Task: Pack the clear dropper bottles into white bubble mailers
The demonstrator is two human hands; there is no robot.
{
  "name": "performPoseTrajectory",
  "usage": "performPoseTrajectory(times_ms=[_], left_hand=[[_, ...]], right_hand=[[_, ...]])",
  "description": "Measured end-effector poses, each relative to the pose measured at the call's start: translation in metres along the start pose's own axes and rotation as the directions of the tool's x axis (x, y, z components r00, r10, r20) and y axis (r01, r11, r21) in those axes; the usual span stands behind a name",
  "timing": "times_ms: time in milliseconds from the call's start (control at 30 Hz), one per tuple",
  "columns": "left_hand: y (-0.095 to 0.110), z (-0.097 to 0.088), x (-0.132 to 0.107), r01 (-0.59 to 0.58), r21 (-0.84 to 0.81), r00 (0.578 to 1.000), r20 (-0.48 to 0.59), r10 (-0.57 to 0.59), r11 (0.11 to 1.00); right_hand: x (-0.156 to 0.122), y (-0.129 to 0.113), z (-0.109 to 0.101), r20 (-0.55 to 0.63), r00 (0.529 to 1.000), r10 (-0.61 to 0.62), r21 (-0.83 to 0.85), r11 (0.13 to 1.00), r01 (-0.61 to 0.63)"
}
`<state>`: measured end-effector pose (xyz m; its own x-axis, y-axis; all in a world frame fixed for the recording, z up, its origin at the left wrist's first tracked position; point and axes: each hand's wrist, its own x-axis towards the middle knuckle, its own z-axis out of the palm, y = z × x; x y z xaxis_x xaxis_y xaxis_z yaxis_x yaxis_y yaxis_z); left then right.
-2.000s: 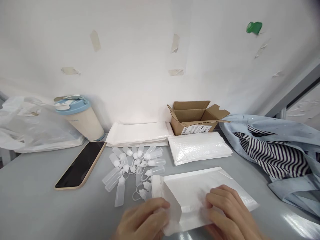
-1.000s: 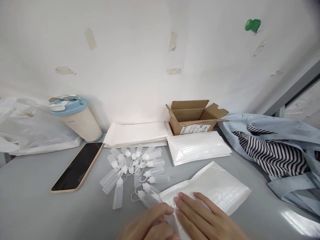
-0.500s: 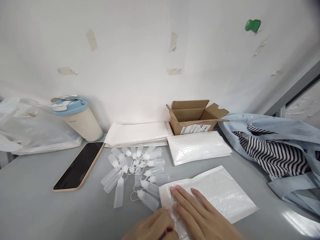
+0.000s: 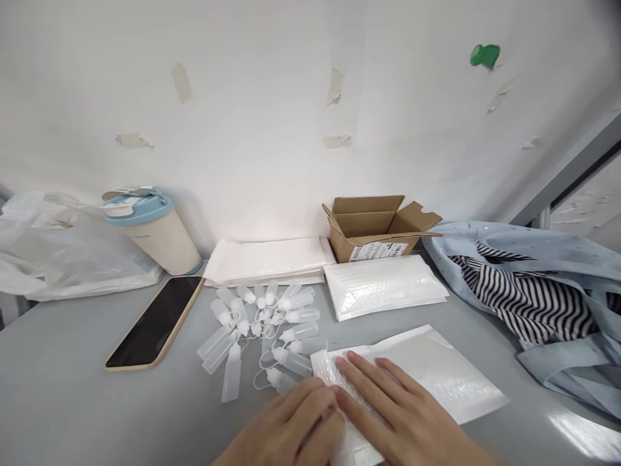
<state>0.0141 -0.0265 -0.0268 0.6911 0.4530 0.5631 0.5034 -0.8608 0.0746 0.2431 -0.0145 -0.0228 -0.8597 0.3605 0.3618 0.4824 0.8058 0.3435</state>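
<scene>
Mailer: white, padded, lying flat on the grey bench, near centre, long side running left to right and slightly askew. Its left end is covered by both hands.

Right hand: flat, palm down, fingers stretched out and pressing on the mailer's left end. It grips nothing.

Left hand: flat, palm down, fingers extended, lying at the mailer's left edge and touching the right hand. It grips nothing.

Bottles: small, clear, with capped tips, in a loose heap just left of and beyond the mailer; the nearest ones lie just beside its left corner.

Pack: a stack of white mailers, just beyond the first mailer.

Stack: more flat white mailers, far centre, against the wall.

Box: brown card, flaps open, label on front, behind the pack.

Phone: dark screen up, left of the bottles.

Cup: cream, blue lid, far left.

Plastic bag: far left edge.

Cloth: pale blue with striped fabric, right.
</scene>
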Motion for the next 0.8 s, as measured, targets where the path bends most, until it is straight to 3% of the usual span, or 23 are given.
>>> performPoseTrajectory(times_ms=[67,133,267,333,467,533,567,600,667,700,800], left_hand=[[-0.005,-0.004,0.002,-0.013,0.075,0.994,-0.108,0.021,0.997],[-0.008,-0.006,0.002,-0.03,0.123,0.988,-0.146,0.048,0.992],[-0.001,-0.007,0.0,-0.051,0.185,0.997,-0.039,0.059,0.981],[0.004,-0.003,-0.001,-0.05,0.175,0.997,-0.05,0.06,0.983],[0.005,0.004,0.002,0.003,-0.029,0.992,-0.126,-0.006,1.0],[0.001,0.003,0.01,0.168,-0.209,0.971,-0.132,-0.198,0.964],[-0.002,0.002,0.018,0.296,-0.301,0.938,-0.09,-0.336,0.907],[-0.006,-0.001,0.026,0.45,-0.386,0.871,-0.007,-0.491,0.805],[-0.016,-0.006,0.048,0.706,-0.507,0.671,0.257,-0.695,0.494],[-0.021,-0.007,0.059,0.768,-0.56,0.574,0.383,-0.724,0.311],[-0.04,-0.001,0.089,0.788,-0.587,0.524,0.484,-0.701,0.184]], right_hand=[[-0.002,0.001,-0.005,-0.026,0.999,-0.023,0.024,0.999,0.023],[-0.003,0.0,-0.009,-0.055,0.998,-0.018,0.053,0.998,0.021],[-0.002,-0.005,-0.018,-0.089,0.996,0.01,0.096,0.995,-0.001],[-0.002,-0.005,-0.021,-0.114,0.993,-0.001,0.107,0.994,0.013],[-0.009,-0.002,-0.022,-0.211,0.975,0.075,0.093,0.994,-0.057],[-0.013,0.002,-0.019,-0.297,0.944,0.142,0.048,0.99,-0.134],[-0.015,0.005,-0.017,-0.342,0.924,0.173,0.019,0.984,-0.178],[-0.016,0.008,-0.015,-0.377,0.904,0.203,-0.006,0.975,-0.221],[-0.015,0.015,-0.009,-0.402,0.876,0.265,-0.024,0.954,-0.3],[-0.014,0.018,-0.006,-0.404,0.866,0.294,-0.021,0.944,-0.33],[-0.013,0.033,0.004,-0.359,0.863,0.355,-0.028,0.92,-0.39]])
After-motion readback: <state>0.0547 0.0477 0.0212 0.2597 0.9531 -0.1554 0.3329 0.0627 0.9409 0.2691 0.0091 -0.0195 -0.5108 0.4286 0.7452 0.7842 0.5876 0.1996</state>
